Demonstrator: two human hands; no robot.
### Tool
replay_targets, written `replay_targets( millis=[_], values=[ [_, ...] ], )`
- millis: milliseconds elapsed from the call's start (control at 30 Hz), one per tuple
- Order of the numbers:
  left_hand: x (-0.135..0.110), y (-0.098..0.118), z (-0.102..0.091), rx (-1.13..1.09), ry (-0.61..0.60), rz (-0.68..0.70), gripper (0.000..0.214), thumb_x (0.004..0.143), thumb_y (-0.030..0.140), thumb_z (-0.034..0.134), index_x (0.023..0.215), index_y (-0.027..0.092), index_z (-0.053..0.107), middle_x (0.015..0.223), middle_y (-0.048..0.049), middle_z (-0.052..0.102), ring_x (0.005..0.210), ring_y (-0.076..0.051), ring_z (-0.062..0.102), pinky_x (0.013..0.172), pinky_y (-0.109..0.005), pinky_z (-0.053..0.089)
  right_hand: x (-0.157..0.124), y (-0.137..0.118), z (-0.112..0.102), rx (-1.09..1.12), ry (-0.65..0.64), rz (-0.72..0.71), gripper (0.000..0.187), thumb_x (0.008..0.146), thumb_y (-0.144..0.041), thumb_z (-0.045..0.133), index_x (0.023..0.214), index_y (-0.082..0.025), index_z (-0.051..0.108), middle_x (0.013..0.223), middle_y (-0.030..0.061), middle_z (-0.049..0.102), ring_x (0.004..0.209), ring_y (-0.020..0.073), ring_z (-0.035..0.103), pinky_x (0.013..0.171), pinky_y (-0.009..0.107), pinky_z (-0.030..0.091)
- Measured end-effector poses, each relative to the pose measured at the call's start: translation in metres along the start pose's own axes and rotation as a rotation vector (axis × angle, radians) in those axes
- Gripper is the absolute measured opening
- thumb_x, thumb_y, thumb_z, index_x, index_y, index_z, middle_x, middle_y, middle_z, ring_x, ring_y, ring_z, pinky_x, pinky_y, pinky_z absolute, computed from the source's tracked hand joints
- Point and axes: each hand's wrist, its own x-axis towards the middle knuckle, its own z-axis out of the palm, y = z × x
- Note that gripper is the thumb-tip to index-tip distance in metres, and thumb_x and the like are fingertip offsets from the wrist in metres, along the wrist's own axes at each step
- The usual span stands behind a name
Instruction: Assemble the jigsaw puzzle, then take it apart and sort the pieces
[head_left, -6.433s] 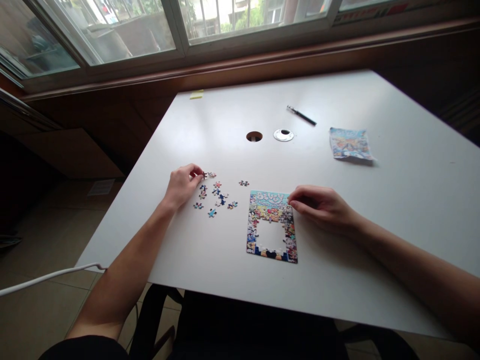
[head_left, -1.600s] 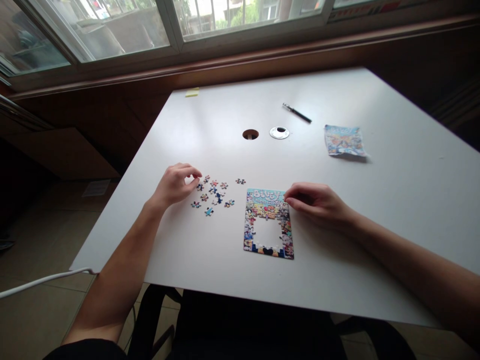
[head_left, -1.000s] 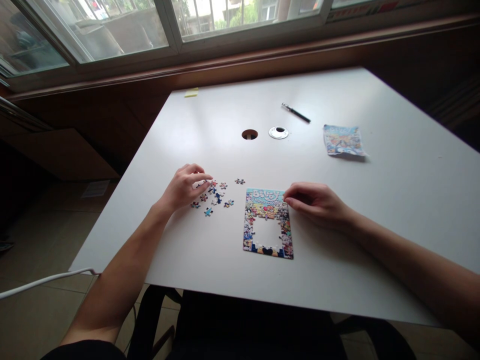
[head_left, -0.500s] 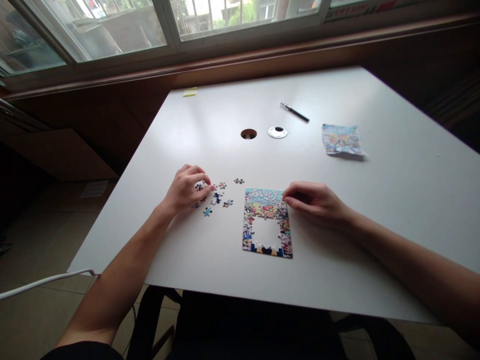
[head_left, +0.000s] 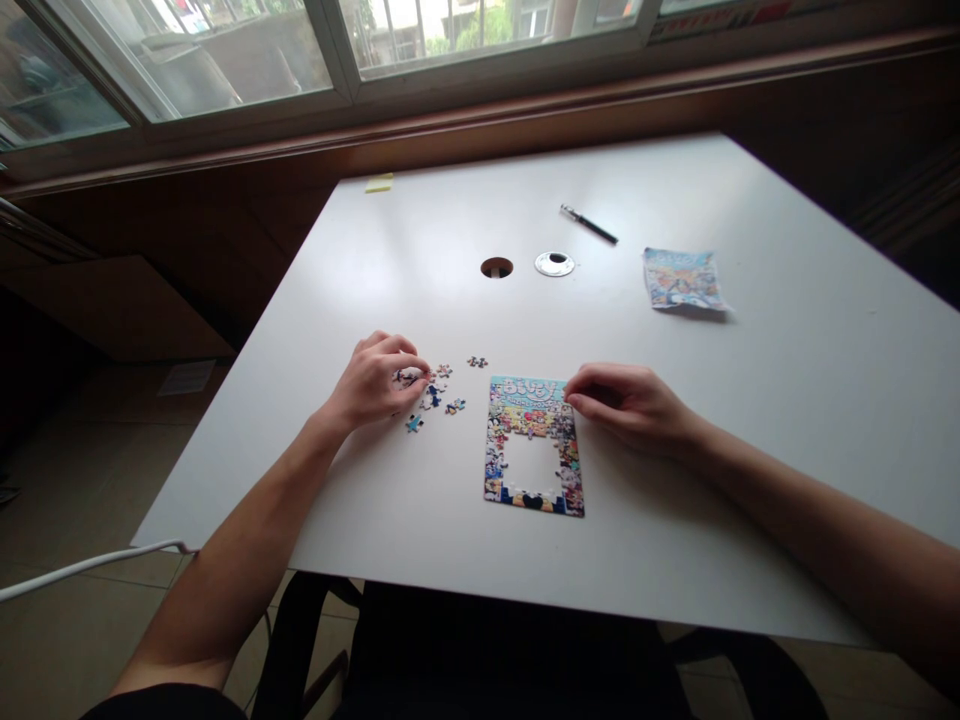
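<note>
A small colourful jigsaw puzzle [head_left: 534, 444] lies on the white table [head_left: 675, 420], its border done and a white gap in its middle. My right hand [head_left: 634, 405] rests curled at the puzzle's top right corner, fingertips touching its edge. Several loose puzzle pieces [head_left: 439, 395] lie scattered to the left of the puzzle. My left hand [head_left: 375, 380] sits over that scatter, thumb and fingers pinched on one loose piece at its fingertips.
Farther back on the table are a black pen [head_left: 589, 224], a printed puzzle packet [head_left: 681, 280], a cable hole [head_left: 496, 267], its round cap [head_left: 554, 264] and a yellow sticky note [head_left: 379, 183]. A window runs along the far wall. A white cable [head_left: 90, 565] hangs at the lower left.
My left hand has slid a little to the right across the loose pieces and closed its fingers on one. My right hand has stayed at the puzzle's corner.
</note>
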Motion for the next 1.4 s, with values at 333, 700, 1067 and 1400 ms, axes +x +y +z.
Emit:
replay_targets(
  millis=[333, 700, 1067, 1400],
  values=[
    [0.001, -0.001, 0.001, 0.074, 0.121, 0.113, 0.007, 0.088, 0.031, 0.068, 0.090, 0.027, 0.075, 0.097, -0.0022, 0.069, 0.093, -0.020, 0.058, 0.088, -0.039, 0.039, 0.000, 0.001, 0.001, 0.014, -0.012, 0.018, 0.017, 0.091, -0.034, 0.060, 0.086, -0.019, 0.067, 0.077, 0.0032, 0.065, 0.069, 0.0158, 0.057, 0.063, 0.029, 0.045],
    [-0.001, 0.023, -0.006, 0.067, 0.178, 0.250, 0.009, 0.088, 0.030, 0.070, 0.096, 0.033, 0.071, 0.098, 0.0003, 0.069, 0.091, -0.019, 0.059, 0.088, -0.040, 0.038, 0.001, 0.000, 0.001, 0.009, -0.010, 0.016, 0.019, 0.091, -0.037, 0.060, 0.086, -0.020, 0.067, 0.077, 0.0036, 0.066, 0.069, 0.0162, 0.057, 0.063, 0.029, 0.047],
    [0.000, 0.054, 0.011, -0.144, 0.119, 0.210, 0.004, 0.087, 0.029, 0.070, 0.089, 0.028, 0.073, 0.093, -0.0011, 0.067, 0.089, -0.017, 0.060, 0.087, -0.037, 0.042, 0.003, -0.003, 0.003, 0.010, -0.002, -0.019, 0.018, 0.090, -0.035, 0.062, 0.085, -0.018, 0.067, 0.076, 0.0036, 0.066, 0.068, 0.0150, 0.057, 0.064, 0.028, 0.047],
    [0.003, 0.091, 0.028, -0.196, -0.066, 0.232, 0.009, 0.088, 0.034, 0.068, 0.089, 0.027, 0.074, 0.098, -0.0032, 0.069, 0.095, -0.020, 0.059, 0.088, -0.038, 0.040, 0.007, -0.002, 0.008, 0.006, 0.000, -0.043, 0.016, 0.089, -0.033, 0.061, 0.084, -0.018, 0.066, 0.076, 0.0031, 0.064, 0.066, 0.0135, 0.055, 0.061, 0.027, 0.045]
  ],
)
